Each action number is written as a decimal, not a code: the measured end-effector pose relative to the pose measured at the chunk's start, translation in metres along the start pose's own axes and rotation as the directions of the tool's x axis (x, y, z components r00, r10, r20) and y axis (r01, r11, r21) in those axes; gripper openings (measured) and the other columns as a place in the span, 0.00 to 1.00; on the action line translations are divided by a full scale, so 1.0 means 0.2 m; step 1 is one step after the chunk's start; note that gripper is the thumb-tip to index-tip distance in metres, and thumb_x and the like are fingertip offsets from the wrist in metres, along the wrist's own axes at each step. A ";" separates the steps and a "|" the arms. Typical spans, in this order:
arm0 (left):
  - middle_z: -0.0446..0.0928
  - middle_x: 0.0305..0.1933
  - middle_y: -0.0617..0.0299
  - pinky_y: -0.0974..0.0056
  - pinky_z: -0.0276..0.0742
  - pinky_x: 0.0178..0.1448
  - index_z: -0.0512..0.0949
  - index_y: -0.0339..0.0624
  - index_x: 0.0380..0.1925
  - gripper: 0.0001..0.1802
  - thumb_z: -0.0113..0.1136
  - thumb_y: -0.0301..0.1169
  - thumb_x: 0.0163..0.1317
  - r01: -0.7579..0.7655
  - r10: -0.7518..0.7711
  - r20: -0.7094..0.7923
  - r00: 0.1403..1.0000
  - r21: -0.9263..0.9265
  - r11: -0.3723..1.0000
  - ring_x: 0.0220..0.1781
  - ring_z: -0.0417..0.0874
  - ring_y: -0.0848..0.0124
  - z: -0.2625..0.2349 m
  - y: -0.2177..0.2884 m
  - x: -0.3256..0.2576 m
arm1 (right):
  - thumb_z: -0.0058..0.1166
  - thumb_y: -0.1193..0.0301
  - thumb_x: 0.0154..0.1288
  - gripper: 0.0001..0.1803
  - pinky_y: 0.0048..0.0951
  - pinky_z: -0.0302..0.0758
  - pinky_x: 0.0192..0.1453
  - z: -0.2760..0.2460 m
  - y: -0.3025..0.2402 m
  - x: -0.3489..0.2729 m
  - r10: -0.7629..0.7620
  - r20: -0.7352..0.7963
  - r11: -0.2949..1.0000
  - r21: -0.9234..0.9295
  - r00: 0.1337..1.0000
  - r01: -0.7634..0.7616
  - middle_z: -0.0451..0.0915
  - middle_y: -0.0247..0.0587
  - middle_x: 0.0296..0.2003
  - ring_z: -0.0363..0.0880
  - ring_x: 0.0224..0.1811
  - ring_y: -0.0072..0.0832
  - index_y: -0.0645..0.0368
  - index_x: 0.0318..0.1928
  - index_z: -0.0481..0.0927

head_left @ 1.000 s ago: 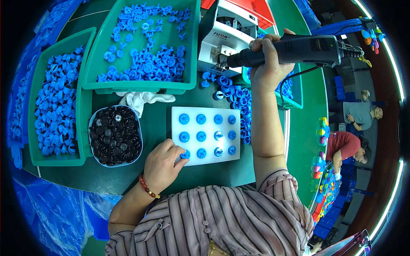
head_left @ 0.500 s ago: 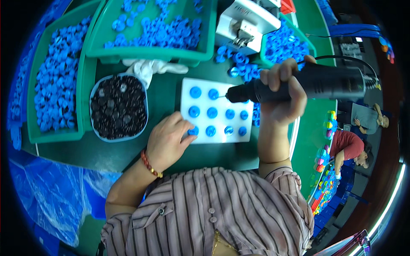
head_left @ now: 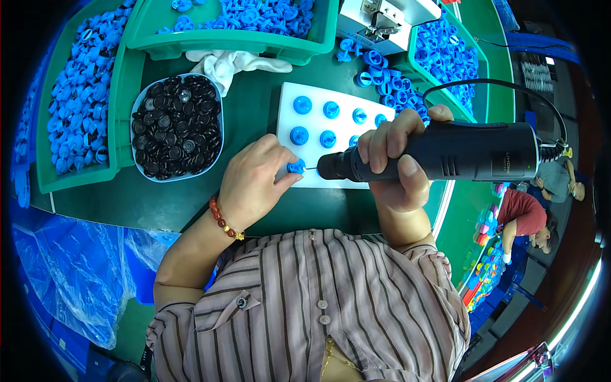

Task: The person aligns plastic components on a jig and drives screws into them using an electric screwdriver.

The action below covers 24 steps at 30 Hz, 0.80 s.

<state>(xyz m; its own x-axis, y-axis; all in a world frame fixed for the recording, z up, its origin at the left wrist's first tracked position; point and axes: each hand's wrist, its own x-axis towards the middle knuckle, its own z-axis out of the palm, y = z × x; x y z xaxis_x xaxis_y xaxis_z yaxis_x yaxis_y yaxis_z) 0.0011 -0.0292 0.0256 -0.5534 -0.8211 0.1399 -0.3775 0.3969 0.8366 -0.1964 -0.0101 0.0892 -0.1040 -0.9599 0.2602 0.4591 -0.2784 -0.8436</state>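
My left hand [head_left: 254,175] pinches a small round blue plastic part [head_left: 296,167] between thumb and fingertips, at the near left corner of a white board [head_left: 316,119]. That part looks tilted; whether it still touches the board I cannot tell. Wrapped in my right hand [head_left: 398,159] is a black electric screwdriver [head_left: 474,151], held level with its thin bit pointing left, the tip at or very near the pinched part. Several more blue parts, such as one blue part [head_left: 302,105], sit in rows on the board. The screwdriver and my right hand hide the board's near right portion.
A bowl of black round pieces [head_left: 175,130] stands left of the board. Green bins [head_left: 121,149] of blue parts line the left and far sides. Beyond the board are white gloves [head_left: 238,63], loose blue rings [head_left: 385,79] and a metal-fronted machine [head_left: 372,25]. A cable [head_left: 496,81] trails from the screwdriver.
The screwdriver has come nearer and left, its bit going from a far-row part to the near left part. My left fingers now pinch that part, which looks tilted. The whole view has shifted slightly.
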 end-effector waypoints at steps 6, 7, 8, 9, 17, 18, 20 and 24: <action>0.71 0.28 0.61 0.62 0.70 0.31 0.78 0.42 0.30 0.15 0.73 0.26 0.41 -0.006 0.006 0.001 1.000 0.001 1.000 0.26 0.73 0.65 0.00 0.01 0.00 | 0.60 0.74 0.57 0.36 0.38 0.77 0.37 0.01 0.00 -0.01 -0.012 0.001 0.999 -0.046 1.000 0.012 0.69 0.39 0.31 0.74 0.26 0.28 0.49 0.61 0.53; 0.71 0.28 0.61 0.61 0.70 0.31 0.78 0.42 0.30 0.15 0.73 0.26 0.41 -0.004 0.004 0.001 1.000 0.001 1.000 0.26 0.73 0.64 0.00 0.01 0.00 | 0.60 0.74 0.57 0.36 0.38 0.77 0.37 0.01 0.00 -0.01 -0.012 0.002 0.999 -0.045 1.000 0.012 0.69 0.39 0.31 0.74 0.26 0.28 0.49 0.61 0.53; 0.71 0.28 0.61 0.61 0.70 0.31 0.78 0.42 0.30 0.15 0.73 0.26 0.41 -0.004 0.004 0.001 1.000 0.001 1.000 0.26 0.73 0.64 0.00 0.01 0.00 | 0.60 0.73 0.57 0.36 0.38 0.77 0.37 0.01 0.01 -0.01 -0.015 0.007 0.999 -0.049 1.000 0.016 0.69 0.39 0.31 0.74 0.26 0.28 0.49 0.61 0.54; 0.70 0.28 0.61 0.61 0.70 0.31 0.78 0.42 0.30 0.15 0.73 0.26 0.41 -0.009 0.009 -0.002 1.000 0.004 1.000 0.26 0.73 0.64 0.00 0.00 0.00 | 0.60 0.73 0.57 0.36 0.38 0.77 0.37 0.00 0.01 -0.01 -0.019 0.013 0.998 -0.052 1.000 0.019 0.70 0.39 0.31 0.74 0.26 0.28 0.49 0.61 0.54; 0.69 0.28 0.61 0.61 0.70 0.31 0.79 0.42 0.30 0.14 0.73 0.27 0.42 -0.011 0.011 -0.007 1.000 0.020 1.000 0.26 0.73 0.64 -0.01 0.00 0.00 | 0.60 0.78 0.57 0.32 0.36 0.74 0.34 0.01 0.00 -0.04 -0.016 0.216 0.997 -0.076 0.976 0.033 0.71 0.42 0.32 0.73 0.27 0.29 0.49 0.58 0.57; 0.69 0.28 0.61 0.61 0.70 0.31 0.79 0.42 0.30 0.14 0.73 0.27 0.42 -0.020 0.020 -0.005 1.000 0.014 1.000 0.27 0.73 0.64 0.00 0.00 0.00 | 0.60 0.79 0.57 0.32 0.35 0.74 0.34 0.02 0.00 -0.04 -0.062 0.269 0.992 -0.087 0.961 0.088 0.72 0.43 0.32 0.73 0.27 0.29 0.50 0.57 0.58; 0.69 0.28 0.61 0.61 0.70 0.31 0.79 0.42 0.31 0.14 0.73 0.26 0.42 -0.033 0.033 -0.003 0.999 0.005 0.999 0.27 0.73 0.64 0.00 0.01 0.01 | 0.59 0.82 0.55 0.31 0.34 0.74 0.32 0.06 0.00 -0.05 -0.134 0.339 0.980 -0.096 0.931 0.177 0.72 0.45 0.31 0.73 0.26 0.30 0.53 0.56 0.58; 0.69 0.28 0.61 0.61 0.70 0.32 0.80 0.43 0.31 0.14 0.72 0.26 0.42 -0.035 0.035 0.002 0.999 0.006 0.999 0.27 0.73 0.63 0.01 0.00 0.02 | 0.61 0.79 0.55 0.29 0.35 0.75 0.31 0.05 0.02 -0.04 -0.093 0.219 0.989 -0.091 0.971 0.116 0.72 0.44 0.30 0.73 0.26 0.30 0.53 0.52 0.60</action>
<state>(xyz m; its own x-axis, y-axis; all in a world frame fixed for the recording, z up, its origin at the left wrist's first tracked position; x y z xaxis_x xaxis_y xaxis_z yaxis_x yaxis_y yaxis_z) -0.0020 -0.0314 0.0261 -0.5677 -0.8060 0.1675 -0.3629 0.4277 0.8279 -0.1845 -0.0023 0.0888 0.0494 -0.8993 0.4345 0.3618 -0.3893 -0.8471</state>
